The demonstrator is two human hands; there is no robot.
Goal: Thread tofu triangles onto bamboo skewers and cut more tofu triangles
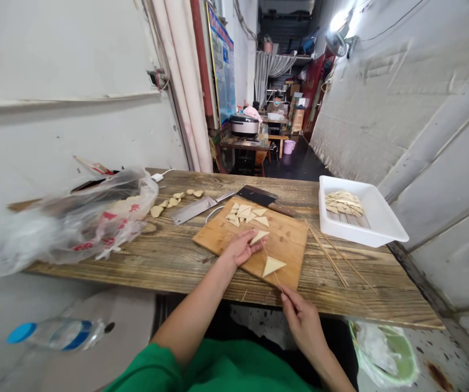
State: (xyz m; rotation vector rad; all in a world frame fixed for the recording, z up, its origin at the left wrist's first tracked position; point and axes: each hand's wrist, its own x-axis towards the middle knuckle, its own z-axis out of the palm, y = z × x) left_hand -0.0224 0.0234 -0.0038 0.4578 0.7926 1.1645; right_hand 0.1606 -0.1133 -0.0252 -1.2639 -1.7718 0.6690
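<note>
My right hand [302, 316] pinches the lower end of a thin wooden skewer [276, 279] at the table's front edge. A pale triangular slice [273, 265] is threaded on it partway up. Between the fingers of my left hand [242, 247] is another triangular slice [259, 236], at the skewer's upper end; whether the tip has pierced it I cannot tell. Both are over the wooden cutting board [291, 239]. A pile of cut triangles [244, 212] lies on the board's far left part.
Behind the board lie a cleaver [203, 207] and a dark-bladed knife [259, 196]. Round pieces [172, 201] sit beside a plastic bag [123, 212]. Loose skewers [330, 256] lie right, near a white tray [381, 218] of skewered slices. A person [277, 103] sits far back.
</note>
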